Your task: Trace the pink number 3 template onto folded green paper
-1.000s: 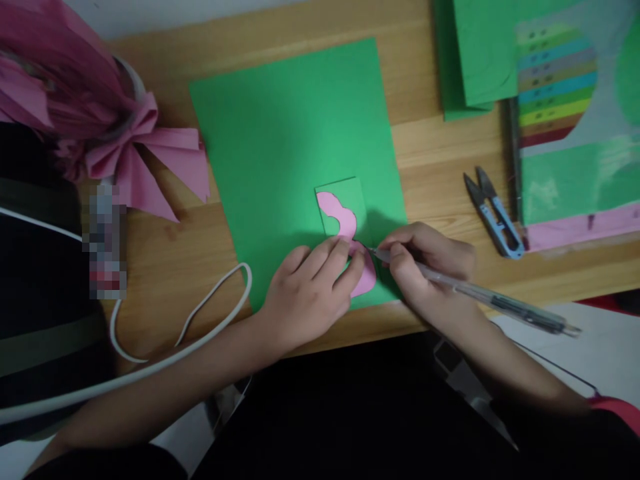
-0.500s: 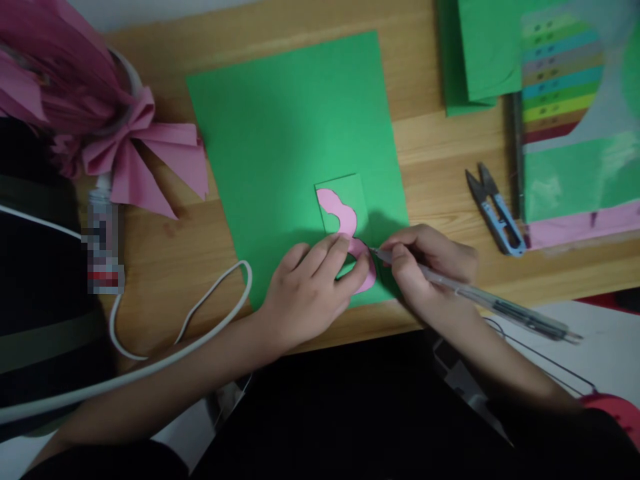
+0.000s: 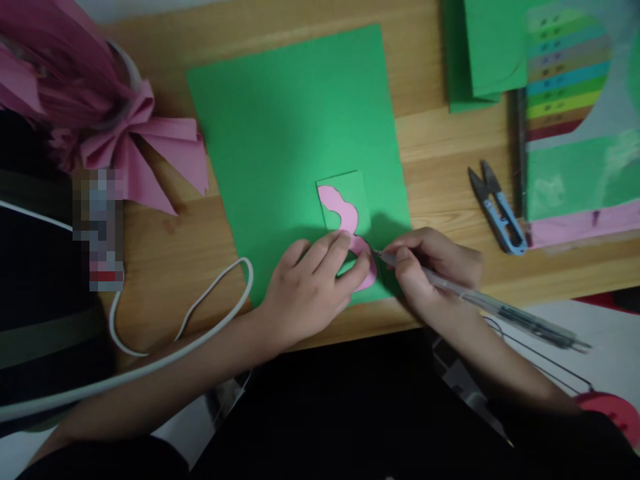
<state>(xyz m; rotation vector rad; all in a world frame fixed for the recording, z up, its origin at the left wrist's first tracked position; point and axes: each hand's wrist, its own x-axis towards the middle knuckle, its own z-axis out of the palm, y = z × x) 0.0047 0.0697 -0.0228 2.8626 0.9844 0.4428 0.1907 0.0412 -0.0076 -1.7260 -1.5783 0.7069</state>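
The left hand (image 3: pixel 313 293) lies palm-down at 6 o'clock on the large green paper sheet (image 3: pixel 295 133). Its grip is spread and closes on nothing. The fingertips and thumb press the lower lobe of the pink curvy paper cut-out (image 3: pixel 344 215) flat. The cut-out's upper curl lies on a small green paper rectangle (image 3: pixel 356 188) at 12 o'clock of the fingers.

The right hand (image 3: pixel 435 267) is at 3 o'clock of the left, its grip closed round a clear-barrelled pen (image 3: pixel 493 310). The tip touches the right edge of the cut-out's lower lobe, and the barrel slants away toward 4 o'clock.

Compared with a second ago, the tip sits slightly further toward 3 o'clock along that edge. More of the pink lobe shows between the left thumb and fingers, and the left hand stays pressed in place.

On the wooden surface (image 3: pixel 440 153), blue-handled thread snips (image 3: pixel 500 213) lie at 2 o'clock of the right hand, well apart from it. A pleated pink paper bow (image 3: pixel 150 150) lies at 10 o'clock, and a white cable (image 3: pixel 200 310) loops at 8 o'clock.
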